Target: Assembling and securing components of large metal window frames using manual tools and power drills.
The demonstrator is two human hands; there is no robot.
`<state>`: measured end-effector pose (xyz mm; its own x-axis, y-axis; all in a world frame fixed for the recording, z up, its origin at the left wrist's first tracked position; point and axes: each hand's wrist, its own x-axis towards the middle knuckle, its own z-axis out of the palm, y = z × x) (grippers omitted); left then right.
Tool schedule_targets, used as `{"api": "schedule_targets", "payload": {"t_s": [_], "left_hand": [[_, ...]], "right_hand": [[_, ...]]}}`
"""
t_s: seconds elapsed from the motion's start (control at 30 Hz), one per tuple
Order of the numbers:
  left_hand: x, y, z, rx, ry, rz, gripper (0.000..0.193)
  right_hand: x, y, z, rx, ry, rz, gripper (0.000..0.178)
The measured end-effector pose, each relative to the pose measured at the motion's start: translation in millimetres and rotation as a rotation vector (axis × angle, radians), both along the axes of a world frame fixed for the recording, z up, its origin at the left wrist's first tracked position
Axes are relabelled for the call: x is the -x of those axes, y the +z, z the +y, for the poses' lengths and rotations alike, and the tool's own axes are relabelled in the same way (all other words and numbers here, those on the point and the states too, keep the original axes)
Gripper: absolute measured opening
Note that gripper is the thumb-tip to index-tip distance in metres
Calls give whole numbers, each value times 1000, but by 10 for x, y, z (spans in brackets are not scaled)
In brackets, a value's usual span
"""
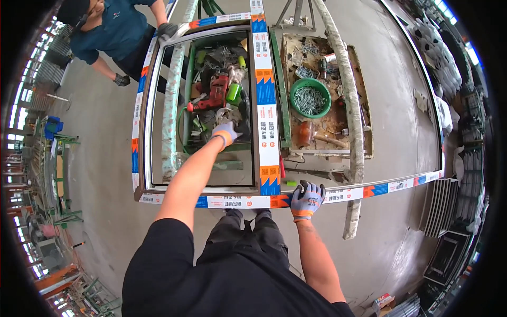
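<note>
A large window frame [268,111], wrapped in white, blue and orange protective film, lies across speckled support bars at waist height. Its left part holds a dark inner sash frame [149,113]. My left hand [226,134], in a grey glove with an orange cuff, reaches through that sash opening into a green tool tray [188,100]. Its fingertips are partly lost among dark items, so any hold is unclear. Near it lie a red power drill [215,94] and a bright green cylinder [234,94]. My right hand [308,201], gloved too, curls its fingers over the frame's near rail.
A co-worker's gloved hand [168,31] touches the frame's far left corner. Right of the middle bar, a green bowl of screws [310,99] stands on a cluttered wooden board [364,113]. A pale speckled bar [346,74] crosses beneath the frame. Dark panels [448,258] lean at right.
</note>
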<state>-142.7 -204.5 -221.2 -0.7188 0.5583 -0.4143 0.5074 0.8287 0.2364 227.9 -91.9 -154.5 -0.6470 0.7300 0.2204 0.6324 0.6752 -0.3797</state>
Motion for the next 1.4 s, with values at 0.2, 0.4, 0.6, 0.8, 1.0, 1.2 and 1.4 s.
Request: {"api": "schedule_targets", "payload": {"t_s": [0.2, 0.4, 0.6, 0.8, 1.0, 1.2, 1.4], "left_hand": [[300, 168, -938, -434, 87, -427, 47], [-43, 609, -1456, -776, 303, -542, 33], [-1098, 824, -2025, -1194, 584, -684, 44], [-2496, 2025, -1970, -1427, 654, -720, 43], [-3099, 2259, -2412, -1522, 545, -678, 39], [-3484, 1944, -3304, -1299, 294, -347, 38], [-3485, 1928, -4743, -1149, 88, -170, 50]], "right_hand": [[93, 69, -46, 20, 42, 12, 19], [13, 19, -58, 15, 26, -33, 20], [16, 23, -75, -52, 49, -26, 16], [-123, 54, -113, 111, 119, -42, 44], [-412, 897, -1318, 1002, 721, 425, 109], [95, 1583, -3008, 1610, 423, 595, 85], [60, 1937, -4262, 1872, 466, 567, 85]]}}
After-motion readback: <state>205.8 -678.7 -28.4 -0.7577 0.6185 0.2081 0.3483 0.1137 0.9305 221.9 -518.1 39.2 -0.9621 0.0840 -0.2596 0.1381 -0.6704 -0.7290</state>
